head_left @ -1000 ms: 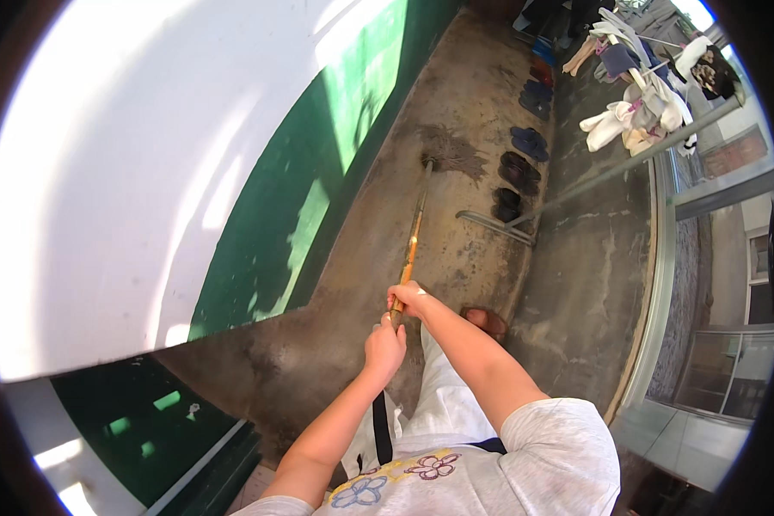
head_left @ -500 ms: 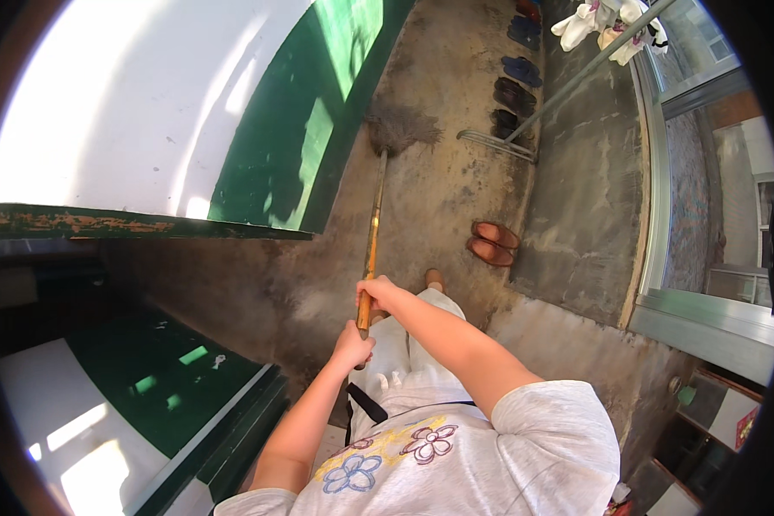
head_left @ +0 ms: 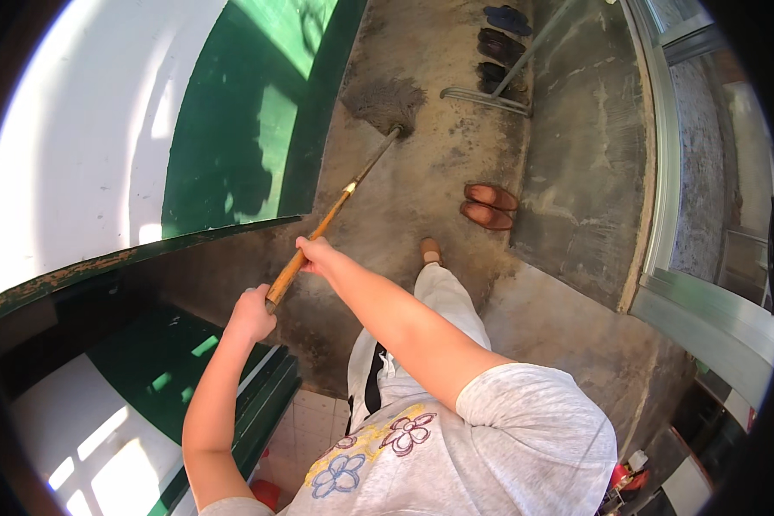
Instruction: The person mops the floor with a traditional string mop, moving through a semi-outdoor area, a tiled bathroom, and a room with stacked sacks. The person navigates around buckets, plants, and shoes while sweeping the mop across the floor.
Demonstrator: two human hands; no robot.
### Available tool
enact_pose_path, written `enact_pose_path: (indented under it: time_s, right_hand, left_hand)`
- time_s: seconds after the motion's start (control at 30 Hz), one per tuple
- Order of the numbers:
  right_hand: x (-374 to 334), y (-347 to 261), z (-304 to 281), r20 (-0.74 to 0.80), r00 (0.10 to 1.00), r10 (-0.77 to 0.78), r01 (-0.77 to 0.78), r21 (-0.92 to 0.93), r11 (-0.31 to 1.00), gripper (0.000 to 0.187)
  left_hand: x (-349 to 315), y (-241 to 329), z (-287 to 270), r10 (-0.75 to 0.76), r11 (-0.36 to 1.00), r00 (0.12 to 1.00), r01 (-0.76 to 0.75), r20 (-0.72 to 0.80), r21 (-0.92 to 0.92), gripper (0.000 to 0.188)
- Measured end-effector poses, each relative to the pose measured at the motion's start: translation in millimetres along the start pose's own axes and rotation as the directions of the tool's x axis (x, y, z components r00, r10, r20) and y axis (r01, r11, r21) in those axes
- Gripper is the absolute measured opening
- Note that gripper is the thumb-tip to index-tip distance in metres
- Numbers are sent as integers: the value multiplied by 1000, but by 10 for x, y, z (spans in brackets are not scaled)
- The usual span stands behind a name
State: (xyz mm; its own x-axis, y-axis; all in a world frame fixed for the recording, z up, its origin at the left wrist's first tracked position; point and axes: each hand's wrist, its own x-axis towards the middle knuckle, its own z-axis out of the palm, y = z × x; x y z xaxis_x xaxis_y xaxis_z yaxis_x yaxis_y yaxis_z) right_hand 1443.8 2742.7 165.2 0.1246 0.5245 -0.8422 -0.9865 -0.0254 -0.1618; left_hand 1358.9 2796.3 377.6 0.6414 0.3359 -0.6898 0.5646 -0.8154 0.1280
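A mop with a wooden handle point(head_left: 328, 217) slants across the floor, its grey stringy head point(head_left: 385, 103) spread flat on the concrete ahead. My left hand point(head_left: 251, 314) is closed round the top end of the handle, nearest my body on the left. Farther along the same handle, my right hand point(head_left: 316, 253) grips it with the fingers wrapped round. The mop head lies close to the green lower part of the wall on the left.
Brown shoes point(head_left: 488, 206) stand by the low grey wall point(head_left: 580, 172) at right. Several dark shoes point(head_left: 500, 47) line its far end, near the metal feet of a rack point(head_left: 486, 100). A wall corner point(head_left: 305, 215) juts in at left; a green-and-white door point(head_left: 138, 370) stands near left.
Both hands have moved left and forward with the handle, which now tilts more. The mop head's strands have swung to the left side. My view has shifted.
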Motion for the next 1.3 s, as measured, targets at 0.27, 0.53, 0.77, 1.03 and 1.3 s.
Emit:
enact_pose_path:
  time_s: [0.27, 0.53, 0.77, 1.03, 1.3]
  right_hand:
    - [-365, -592, -946, -163, 982, -95, 101, 27, 995, 25]
    - [-999, -909, -1673, -247, 965, -89, 158, 273, 949, 15]
    - [-1154, -768, -2429, -281, 959, -43, 132, 305, 943, 17]
    - [-737, -128, -1547, -334, 942, -15, 61, 127, 990, 13]
    - [-228, 1344, -284, -181, 980, 86, -126, -220, 967, 11]
  left_hand:
    - [344, 875, 187, 153, 987, 985, -148, 76, -63, 32]
    - [519, 1584, 193, 292, 948, 929, -312, 229, 57, 30]
    - [402, 1979, 818, 302, 948, 923, -317, 237, 26, 28]
    - [145, 757, 986, 255, 967, 962, -253, 98, -29, 27]
    - [-952, -879, 1390, -23, 974, 999, 28, 27, -227, 29]
